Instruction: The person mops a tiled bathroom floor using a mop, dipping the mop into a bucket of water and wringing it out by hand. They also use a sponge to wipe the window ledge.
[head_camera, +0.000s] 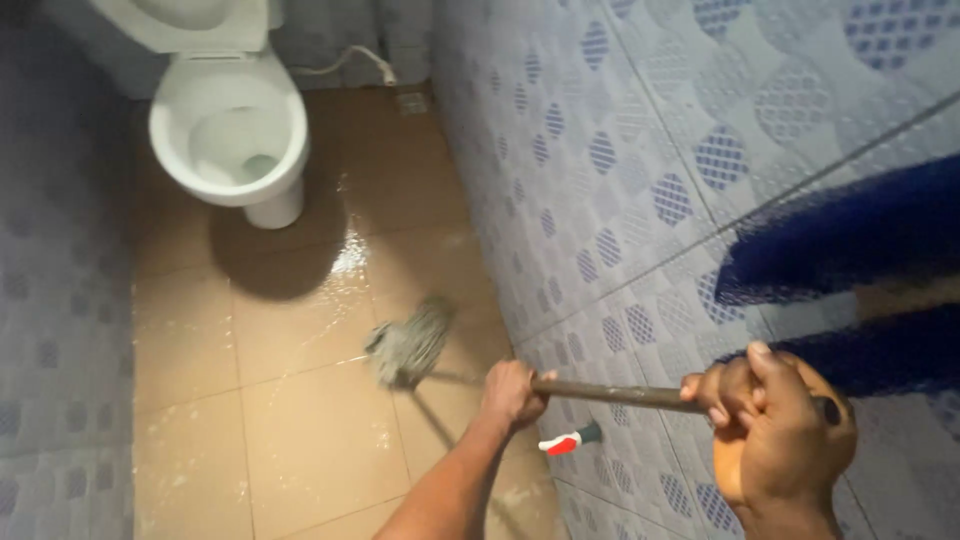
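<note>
1. The left hand (515, 392) is wrapped tight around the mop handle (610, 394), partway down its length, with the forearm reaching in from the near edge.
2. The right hand (775, 430) is closed in a fist around the near end of the same handle, thumb laid over the top, at the near right.
3. The handle is a dark, thin pole that runs from the right hand leftward and away, past the left hand, toward the floor.
4. The mop head (410, 343), a grey bundle of strands, rests on the floor (300, 430) just left of the left hand, near the foot of the right wall (620, 150). It looks blurred.
5. The floor is brown tile, and it shines wet between the mop head and the toilet (230, 125).
6. The toilet is white, lid up, at the far left.
7. The wall on the right has blue-patterned tiles.
8. A small red, white and green tool (568, 440) shows just below the handle, near the left hand; what it rests on cannot be told.
9. A blue cloth (850, 235) hangs at the right edge.
</note>
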